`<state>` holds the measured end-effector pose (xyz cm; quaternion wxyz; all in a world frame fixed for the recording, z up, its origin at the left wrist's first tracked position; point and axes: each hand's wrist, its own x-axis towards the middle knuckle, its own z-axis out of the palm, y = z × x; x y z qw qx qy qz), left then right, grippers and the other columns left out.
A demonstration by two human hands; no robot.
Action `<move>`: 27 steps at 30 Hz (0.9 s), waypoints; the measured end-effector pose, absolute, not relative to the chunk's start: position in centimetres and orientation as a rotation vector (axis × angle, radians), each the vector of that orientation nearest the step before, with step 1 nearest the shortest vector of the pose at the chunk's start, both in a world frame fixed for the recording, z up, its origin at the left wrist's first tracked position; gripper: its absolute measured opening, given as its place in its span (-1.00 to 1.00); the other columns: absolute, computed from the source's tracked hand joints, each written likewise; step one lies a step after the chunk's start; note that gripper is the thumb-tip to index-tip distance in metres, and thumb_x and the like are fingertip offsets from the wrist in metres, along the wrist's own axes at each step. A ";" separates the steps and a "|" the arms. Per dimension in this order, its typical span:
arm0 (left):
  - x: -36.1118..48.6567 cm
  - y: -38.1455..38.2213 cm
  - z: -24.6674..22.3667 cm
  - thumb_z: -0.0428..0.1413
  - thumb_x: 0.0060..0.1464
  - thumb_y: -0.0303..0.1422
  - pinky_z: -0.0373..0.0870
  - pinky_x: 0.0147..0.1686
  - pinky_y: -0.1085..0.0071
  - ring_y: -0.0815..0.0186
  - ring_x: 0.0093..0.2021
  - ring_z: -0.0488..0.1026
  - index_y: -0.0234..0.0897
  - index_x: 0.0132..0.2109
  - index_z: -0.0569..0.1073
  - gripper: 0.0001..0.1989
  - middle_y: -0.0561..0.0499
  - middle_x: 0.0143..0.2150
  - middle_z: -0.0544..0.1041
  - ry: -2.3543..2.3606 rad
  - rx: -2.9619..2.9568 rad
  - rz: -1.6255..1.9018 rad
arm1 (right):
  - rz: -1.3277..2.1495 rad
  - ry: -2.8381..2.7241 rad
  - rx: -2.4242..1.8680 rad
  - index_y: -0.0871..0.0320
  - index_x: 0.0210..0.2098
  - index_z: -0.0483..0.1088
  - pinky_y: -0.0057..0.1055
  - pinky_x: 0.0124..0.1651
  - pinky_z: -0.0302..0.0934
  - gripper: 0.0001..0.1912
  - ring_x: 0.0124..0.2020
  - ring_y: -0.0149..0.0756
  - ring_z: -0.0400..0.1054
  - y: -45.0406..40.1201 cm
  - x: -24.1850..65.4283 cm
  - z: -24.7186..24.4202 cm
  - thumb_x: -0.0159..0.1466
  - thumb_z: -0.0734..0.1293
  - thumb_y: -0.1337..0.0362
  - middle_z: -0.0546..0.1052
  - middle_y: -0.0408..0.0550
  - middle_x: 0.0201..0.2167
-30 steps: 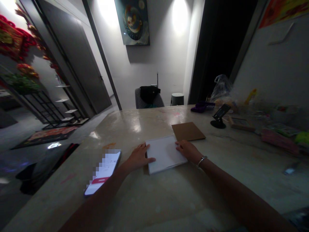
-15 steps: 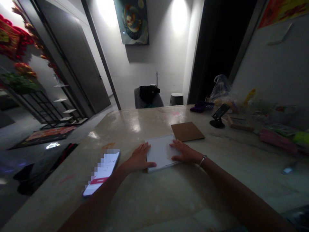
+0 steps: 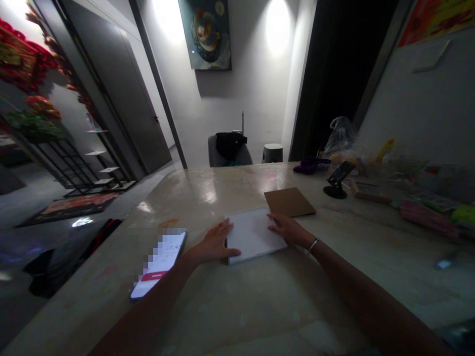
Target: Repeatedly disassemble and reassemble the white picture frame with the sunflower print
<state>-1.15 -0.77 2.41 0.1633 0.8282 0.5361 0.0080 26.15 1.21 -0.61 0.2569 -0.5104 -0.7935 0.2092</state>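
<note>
A flat white board (image 3: pixel 255 236) lies on the near part of the counter (image 3: pixel 202 198), angled slightly and roughly in front of the person. A thin strip of brown shows beneath its left edge, and what that layer is cannot be told. The left hand (image 3: pixel 213 242) lies open and flat on the counter, its fingers spread and their tips against the board's left edge, with no grip on it. The right hand (image 3: pixel 290 230) is also open, its fingertips resting on the board's right part, with the fingers slightly curved and nothing pinched. A metal bracelet (image 3: pixel 313 245) circles the right wrist.

Just past the board, and almost touching its far corner, lies a square of brown cardboard (image 3: pixel 289 201). A smartphone (image 3: pixel 158 264) with a pixelated screen lies to the left, just beside the left forearm. Farther right, a phone on a black stand (image 3: pixel 336 179) sits near a purple item (image 3: pixel 311 165) and a clear plastic bag (image 3: pixel 339 138). A pink package (image 3: pixel 426 217) lies at the right among other colourful clutter.
</note>
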 end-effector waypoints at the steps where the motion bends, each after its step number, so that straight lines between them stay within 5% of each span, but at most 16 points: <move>1: -1.2 -0.7 2.2 0.01 -0.24 0.14 -0.15 0.16 0.18 0.08 0.27 -0.21 -0.34 0.22 0.00 -0.04 -0.23 0.30 -0.21 1.533 2.358 0.035 | 0.521 -2.061 -1.421 0.19 0.03 0.25 -0.27 0.07 0.08 -0.56 0.01 -0.25 0.25 1.6 26.4 -0.6 0.20 0.17 0.15 0.37 0.07 0.01; 6: -1.1 -0.6 1.8 -0.01 -0.23 0.14 -0.18 0.17 0.18 0.08 0.28 -0.26 -0.33 0.23 -0.01 -0.04 -0.21 0.30 -0.26 1.565 2.344 0.035 | 0.160 -1.752 -1.781 0.27 0.02 0.23 -0.25 0.07 0.04 -0.56 0.07 -0.17 0.17 3.3 29.6 -0.9 0.20 0.17 0.19 0.32 0.16 0.01; 12: -1.0 -0.8 2.0 0.01 -0.28 0.17 -0.14 0.16 0.18 0.03 0.27 -0.29 -0.37 0.24 -0.07 0.04 -0.26 0.30 -0.36 1.629 2.268 -0.002 | 0.136 -1.508 -2.215 0.35 0.02 0.21 -0.14 -0.02 0.08 -0.48 0.00 0.00 0.22 4.3 33.5 -1.7 0.18 0.17 0.11 0.36 0.33 -0.07; 23: -1.0 -0.6 1.7 0.02 -0.30 0.17 -0.20 0.18 0.21 0.02 0.27 -0.29 -0.41 0.25 -0.09 0.07 -0.28 0.29 -0.36 1.642 2.249 -0.007 | 0.519 -0.899 -1.617 0.35 0.05 0.17 -0.37 -0.12 0.20 -0.37 -0.13 -0.20 0.34 5.7 33.6 -2.2 0.02 0.29 0.22 0.41 0.17 -0.09; 27: -1.0 -0.6 1.8 0.02 -0.30 0.18 -0.20 0.18 0.20 0.01 0.27 -0.29 -0.41 0.25 -0.08 0.08 -0.28 0.29 -0.36 1.633 2.245 0.010 | 0.465 -0.915 -1.483 0.30 -0.10 0.33 -0.32 -0.16 0.22 -0.55 -0.22 -0.21 0.36 5.0 32.9 -1.1 0.04 0.25 0.21 0.48 0.08 -0.23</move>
